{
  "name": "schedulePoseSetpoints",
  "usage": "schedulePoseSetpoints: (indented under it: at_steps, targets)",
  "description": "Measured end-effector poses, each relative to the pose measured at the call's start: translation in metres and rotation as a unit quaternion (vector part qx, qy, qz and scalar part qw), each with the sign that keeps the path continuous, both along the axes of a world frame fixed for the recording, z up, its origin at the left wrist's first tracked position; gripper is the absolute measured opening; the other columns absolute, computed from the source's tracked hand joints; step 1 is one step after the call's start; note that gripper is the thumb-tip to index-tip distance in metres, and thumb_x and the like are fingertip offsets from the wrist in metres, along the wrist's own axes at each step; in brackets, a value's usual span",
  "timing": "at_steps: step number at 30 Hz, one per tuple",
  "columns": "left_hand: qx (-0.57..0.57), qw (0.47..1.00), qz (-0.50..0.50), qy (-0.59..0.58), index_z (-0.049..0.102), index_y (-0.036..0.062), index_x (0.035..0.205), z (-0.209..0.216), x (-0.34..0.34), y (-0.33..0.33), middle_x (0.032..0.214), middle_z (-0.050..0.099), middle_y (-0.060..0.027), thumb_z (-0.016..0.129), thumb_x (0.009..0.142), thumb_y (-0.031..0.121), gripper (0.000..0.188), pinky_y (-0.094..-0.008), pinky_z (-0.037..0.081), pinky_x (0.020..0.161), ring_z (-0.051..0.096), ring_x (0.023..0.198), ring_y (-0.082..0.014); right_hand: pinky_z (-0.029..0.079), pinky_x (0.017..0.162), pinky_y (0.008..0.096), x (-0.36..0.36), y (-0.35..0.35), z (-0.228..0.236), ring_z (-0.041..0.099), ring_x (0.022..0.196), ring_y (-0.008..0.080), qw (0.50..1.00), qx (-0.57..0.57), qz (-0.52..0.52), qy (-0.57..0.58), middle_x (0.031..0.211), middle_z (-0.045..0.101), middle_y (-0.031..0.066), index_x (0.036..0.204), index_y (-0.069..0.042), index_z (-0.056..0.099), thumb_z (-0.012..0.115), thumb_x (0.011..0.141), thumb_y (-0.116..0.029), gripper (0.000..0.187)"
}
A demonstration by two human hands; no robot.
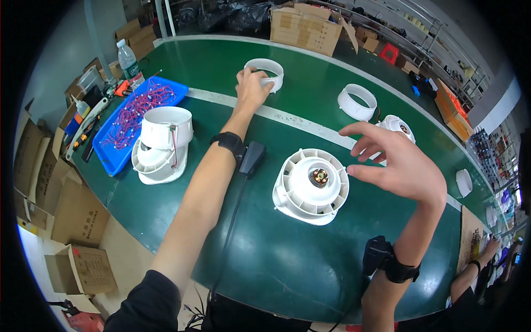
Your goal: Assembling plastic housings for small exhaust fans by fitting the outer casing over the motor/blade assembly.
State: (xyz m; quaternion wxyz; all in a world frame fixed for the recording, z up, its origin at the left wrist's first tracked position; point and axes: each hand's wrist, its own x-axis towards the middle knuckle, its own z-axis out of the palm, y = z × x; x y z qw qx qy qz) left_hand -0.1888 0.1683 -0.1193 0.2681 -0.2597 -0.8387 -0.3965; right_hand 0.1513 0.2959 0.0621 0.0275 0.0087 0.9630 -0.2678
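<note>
My left hand [253,88] reaches to the far side of the bench, its fingers closed over the near left wall of a white plastic ring [278,71]. My right hand [401,163] hovers with fingers apart, holding nothing, just right of a round white fan housing [298,191]. That housing stands upright, with ribs around its rim and a copper-coloured motor part at its centre. On the left, another white housing [160,172] carries a ring [157,133] on top, with a thin wire down its side. Partly hidden behind my right hand is another white housing [399,125].
A blue tray [113,160] of red and purple wires lies at the left, with a water bottle [128,62] and tools beside it. Another white ring [354,105] stands at the back. A cardboard box [304,30] is beyond the bench. A co-worker's hand [487,252] shows at far right.
</note>
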Motion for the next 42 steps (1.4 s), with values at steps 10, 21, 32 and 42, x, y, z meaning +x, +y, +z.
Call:
schedulePoseSetpoints:
  at_steps: [10, 21, 32, 42]
  targets:
    - [0.017, 0.975, 0.203, 0.089, 0.061, 0.0078, 0.113, 0.002, -0.036, -0.032, 0.132, 0.042, -0.0236, 0.064, 0.077, 0.008, 0.037, -0.0559, 0.038, 0.101, 0.037, 0.129, -0.0424, 0.045, 0.098, 0.0402, -0.019, -0.019, -0.024, 0.057, 0.114, 0.0387, 0.994, 0.019, 0.103, 0.018, 0.125, 0.057, 0.0246, 0.137, -0.004, 0.046, 0.079, 0.068, -0.03, 0.08]
    - [0.092, 0.99, -0.088, -0.052, 0.073, 0.0119, 0.071, 0.015, 0.003, -0.013, 0.074, 0.068, -0.0167, 0.053, 0.072, 0.007, 0.021, -0.0449, 0.055, 0.072, 0.066, 0.072, -0.037, 0.04, 0.105, 0.047, 0.003, -0.087, -0.039, 0.046, 0.127, 0.0429, 0.991, 0.095, 0.093, -0.028, 0.141, 0.043, 0.0224, 0.142, -0.011, 0.044, 0.089, 0.059, -0.024, 0.096]
    - [0.242, 0.962, -0.04, -0.121, 0.072, 0.0057, 0.073, 0.018, -0.001, -0.01, 0.074, 0.068, -0.0173, 0.051, 0.076, 0.002, 0.022, -0.0417, 0.054, 0.07, 0.067, 0.072, -0.0366, 0.047, 0.096, 0.0404, -0.05, -0.015, -0.103, 0.057, 0.114, 0.0361, 0.976, 0.103, -0.074, 0.178, 0.127, 0.053, 0.0209, 0.135, -0.005, 0.05, 0.082, 0.064, -0.011, 0.078]
    - [0.328, 0.943, -0.061, -0.007, 0.068, 0.0054, 0.068, 0.02, 0.001, 0.0, 0.066, 0.065, -0.015, 0.054, 0.075, 0.0, 0.017, -0.0406, 0.052, 0.06, 0.065, 0.064, -0.0349, 0.044, 0.101, 0.0425, -0.212, 0.054, -0.146, 0.055, 0.119, 0.0392, 0.953, 0.146, -0.07, 0.258, 0.133, 0.051, 0.0248, 0.14, -0.011, 0.049, 0.076, 0.076, -0.02, 0.069]
